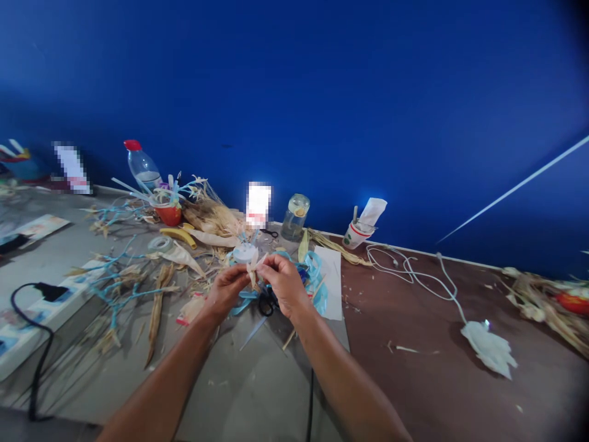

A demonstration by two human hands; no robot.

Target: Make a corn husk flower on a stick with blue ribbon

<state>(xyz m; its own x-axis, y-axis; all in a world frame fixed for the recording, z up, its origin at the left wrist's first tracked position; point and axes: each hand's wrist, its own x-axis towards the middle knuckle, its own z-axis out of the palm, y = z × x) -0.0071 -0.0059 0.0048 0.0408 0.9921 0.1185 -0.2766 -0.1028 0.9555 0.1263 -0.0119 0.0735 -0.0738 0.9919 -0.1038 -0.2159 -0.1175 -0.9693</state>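
Both hands meet over the middle of the table. My left hand (227, 287) and my right hand (284, 281) pinch a small piece of dried straw-coloured husk (253, 272) between their fingertips, fingers closed on it. Under and behind the hands lie light blue ribbon loops (316, 277), black scissors (267, 302) and a white tape roll (245, 252). A white sheet of paper (332, 279) lies just right of my right hand.
Dried husks and blue-wrapped stems (120, 288) litter the left. At the back stand a red-capped bottle (142, 164), a red cup (168, 212), a glass jar (295, 217) and a paper cup (357, 233). A white cable (416, 273) runs right; a black cable (34, 344) lies left.
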